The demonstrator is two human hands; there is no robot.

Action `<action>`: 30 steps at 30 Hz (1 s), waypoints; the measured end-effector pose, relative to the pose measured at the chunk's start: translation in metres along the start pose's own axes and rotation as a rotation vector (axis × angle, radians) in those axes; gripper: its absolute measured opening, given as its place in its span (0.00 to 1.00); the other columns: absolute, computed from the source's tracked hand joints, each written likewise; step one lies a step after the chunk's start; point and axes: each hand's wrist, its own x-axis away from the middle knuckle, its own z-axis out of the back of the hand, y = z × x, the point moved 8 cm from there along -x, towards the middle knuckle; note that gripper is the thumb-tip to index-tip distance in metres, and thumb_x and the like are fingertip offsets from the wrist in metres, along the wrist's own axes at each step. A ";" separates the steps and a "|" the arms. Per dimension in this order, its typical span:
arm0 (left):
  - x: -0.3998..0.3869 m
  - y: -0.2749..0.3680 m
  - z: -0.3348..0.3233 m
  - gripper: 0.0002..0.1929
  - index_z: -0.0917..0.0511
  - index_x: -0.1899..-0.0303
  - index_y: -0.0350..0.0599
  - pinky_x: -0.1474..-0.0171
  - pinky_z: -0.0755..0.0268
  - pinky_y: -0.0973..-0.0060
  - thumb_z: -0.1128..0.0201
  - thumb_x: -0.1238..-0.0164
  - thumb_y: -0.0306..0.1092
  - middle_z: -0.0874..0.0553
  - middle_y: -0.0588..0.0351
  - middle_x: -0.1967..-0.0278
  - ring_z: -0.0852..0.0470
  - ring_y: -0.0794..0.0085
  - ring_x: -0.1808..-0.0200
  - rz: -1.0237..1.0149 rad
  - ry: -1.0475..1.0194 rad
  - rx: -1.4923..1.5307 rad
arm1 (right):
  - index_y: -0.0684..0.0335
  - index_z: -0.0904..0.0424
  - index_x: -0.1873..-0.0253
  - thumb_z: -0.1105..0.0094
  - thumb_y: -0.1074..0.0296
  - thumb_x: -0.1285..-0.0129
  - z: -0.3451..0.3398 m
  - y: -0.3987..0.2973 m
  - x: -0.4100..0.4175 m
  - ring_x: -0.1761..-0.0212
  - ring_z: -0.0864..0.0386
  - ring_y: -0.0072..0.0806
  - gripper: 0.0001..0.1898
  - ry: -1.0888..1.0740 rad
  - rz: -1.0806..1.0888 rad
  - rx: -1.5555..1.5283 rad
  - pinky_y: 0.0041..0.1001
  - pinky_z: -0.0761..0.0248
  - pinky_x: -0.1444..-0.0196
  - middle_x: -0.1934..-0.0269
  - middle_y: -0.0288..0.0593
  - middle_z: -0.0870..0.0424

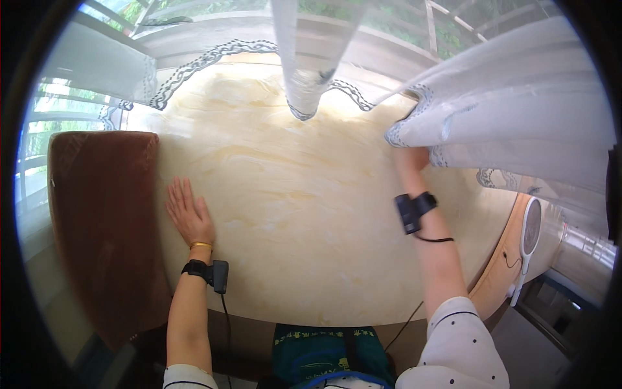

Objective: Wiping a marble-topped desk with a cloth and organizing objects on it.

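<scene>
My left hand (188, 210) lies palm down on a cream, marble-patterned surface (291, 209), its fingers slightly apart and nothing in it. Just left of it is a brown upholstered cushion or backrest (104, 219). Over on the right, my right hand (412, 156) is blurred and reaches to the lower edge of a sheer white curtain (510, 92) with a grey-blue embroidered border. The curtain's hem hides the fingers, so whether they grip the cloth cannot be told. Each wrist wears a black strapped device with a cable.
A narrow curtain fold (303, 92) hangs over the far part of the surface, before a barred window. To the right, a white electric insect swatter (531, 228) leans by the curved wooden edge (500, 248). My dark green apron (330, 352) bears writing.
</scene>
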 end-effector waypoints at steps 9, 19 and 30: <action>0.012 0.002 0.012 0.33 0.39 0.21 0.56 0.19 0.59 0.46 0.46 0.27 0.42 0.41 0.56 0.19 0.48 0.55 0.17 0.015 0.030 0.027 | 0.72 0.30 0.33 0.39 0.55 0.34 0.004 -0.082 -0.015 0.35 0.26 0.50 0.31 0.069 0.416 -0.362 0.43 0.37 0.28 0.37 0.58 0.22; 0.018 0.023 -0.001 0.34 0.39 0.22 0.54 0.19 0.61 0.44 0.44 0.28 0.42 0.42 0.54 0.19 0.49 0.52 0.18 0.043 -0.074 0.131 | 0.67 0.26 0.35 0.42 0.48 0.29 -0.054 -0.108 -0.014 0.37 0.26 0.54 0.29 0.285 0.569 0.057 0.43 0.39 0.30 0.41 0.61 0.20; 0.025 0.023 0.000 0.34 0.39 0.22 0.55 0.19 0.62 0.43 0.44 0.28 0.44 0.42 0.54 0.19 0.49 0.52 0.18 0.072 -0.114 0.199 | 0.57 0.23 0.39 0.40 0.69 0.42 -0.080 -0.370 0.160 0.37 0.26 0.48 0.23 0.063 0.980 -0.041 0.46 0.34 0.34 0.39 0.46 0.20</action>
